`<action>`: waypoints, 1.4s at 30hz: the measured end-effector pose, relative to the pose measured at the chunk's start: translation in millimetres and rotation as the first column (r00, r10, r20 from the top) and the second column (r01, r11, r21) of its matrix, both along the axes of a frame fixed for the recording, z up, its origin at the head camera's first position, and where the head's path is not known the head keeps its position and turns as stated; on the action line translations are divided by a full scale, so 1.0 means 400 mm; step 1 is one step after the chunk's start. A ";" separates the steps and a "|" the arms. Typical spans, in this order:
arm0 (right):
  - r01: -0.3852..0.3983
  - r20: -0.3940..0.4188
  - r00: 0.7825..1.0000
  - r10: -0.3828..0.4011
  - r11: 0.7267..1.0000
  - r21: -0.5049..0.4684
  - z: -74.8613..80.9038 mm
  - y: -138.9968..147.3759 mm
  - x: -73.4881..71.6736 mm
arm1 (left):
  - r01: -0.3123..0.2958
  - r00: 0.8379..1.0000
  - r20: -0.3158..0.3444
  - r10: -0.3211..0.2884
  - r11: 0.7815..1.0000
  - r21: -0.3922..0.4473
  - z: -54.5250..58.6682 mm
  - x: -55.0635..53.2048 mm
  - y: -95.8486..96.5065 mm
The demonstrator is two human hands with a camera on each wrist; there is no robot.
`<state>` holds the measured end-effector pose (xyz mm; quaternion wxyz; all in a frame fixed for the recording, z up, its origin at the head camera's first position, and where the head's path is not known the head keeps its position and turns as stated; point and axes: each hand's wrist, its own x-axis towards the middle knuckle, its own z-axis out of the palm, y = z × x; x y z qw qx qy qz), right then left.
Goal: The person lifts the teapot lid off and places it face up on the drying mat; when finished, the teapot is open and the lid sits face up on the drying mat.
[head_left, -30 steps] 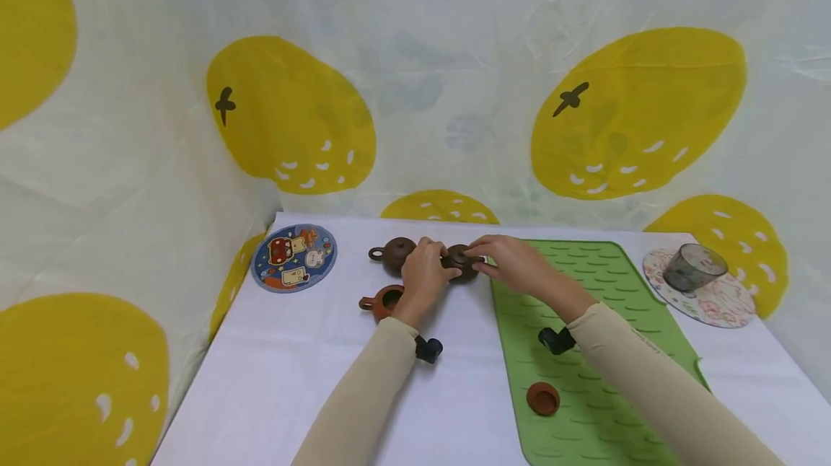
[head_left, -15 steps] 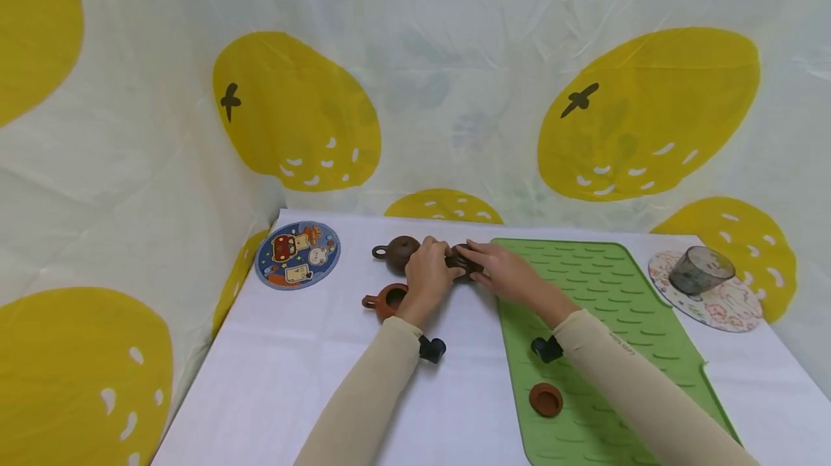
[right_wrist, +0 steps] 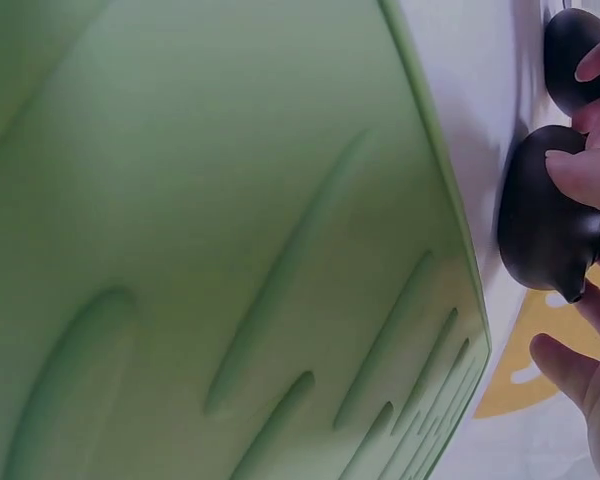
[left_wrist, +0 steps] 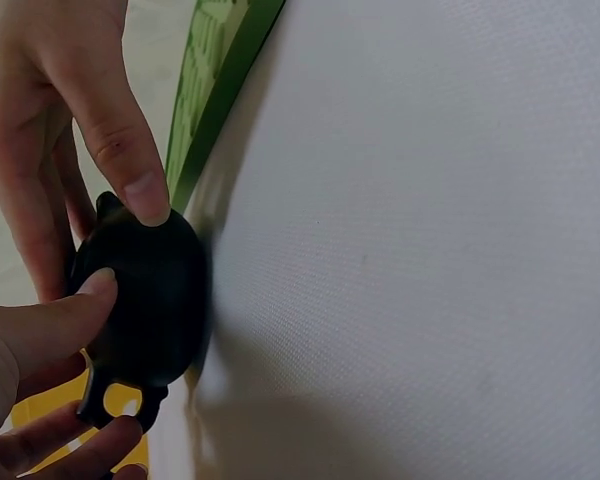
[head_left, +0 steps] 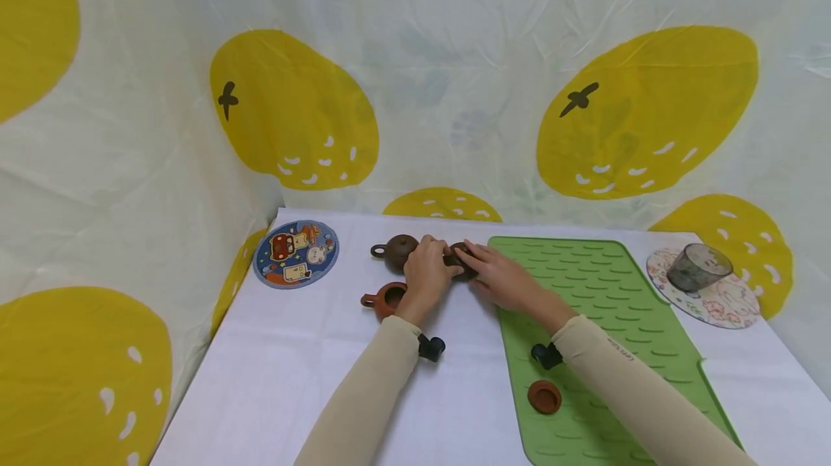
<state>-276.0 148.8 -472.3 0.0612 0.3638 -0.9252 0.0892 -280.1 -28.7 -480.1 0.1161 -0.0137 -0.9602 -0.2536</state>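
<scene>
A small dark brown teapot stands on the white cloth between both hands. My left hand holds it from the left, its thumb on the body and its fingers near the handle in the left wrist view. From the right, my right hand holds the spout end, thumb on the body and fingers over the top, which they mostly hide. A second dark teapot stands just left of the left hand. Nearer me, a reddish-brown teapot without its lid is partly hidden by the left wrist.
A ribbed green mat lies under the right forearm, with a reddish lid near its front left. A smoky glass cup tilts on a floral round mat at right. A blue round mat lies back left.
My right hand has shifted left and closer over the teapot, covering more of its top. The left hand keeps its hold, and the other things stay in place.
</scene>
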 end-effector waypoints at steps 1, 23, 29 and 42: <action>0.000 0.004 1.000 0.000 1.000 0.000 0.001 0.000 0.001 | 0.000 1.000 0.001 0.000 1.000 0.003 0.000 0.000 0.000; 0.052 0.076 0.996 -0.050 0.998 -0.026 0.036 0.002 -0.018 | -0.001 1.000 -0.005 0.001 1.000 0.001 0.004 0.005 0.006; 0.086 0.103 0.991 -0.080 0.995 -0.053 0.068 0.017 -0.020 | 0.007 1.000 0.003 -0.007 1.000 -0.005 0.001 0.004 0.004; -0.008 0.033 0.999 0.013 0.990 -0.142 0.160 0.067 0.026 | 0.005 1.000 -0.006 -0.005 1.000 0.011 -0.004 0.003 0.002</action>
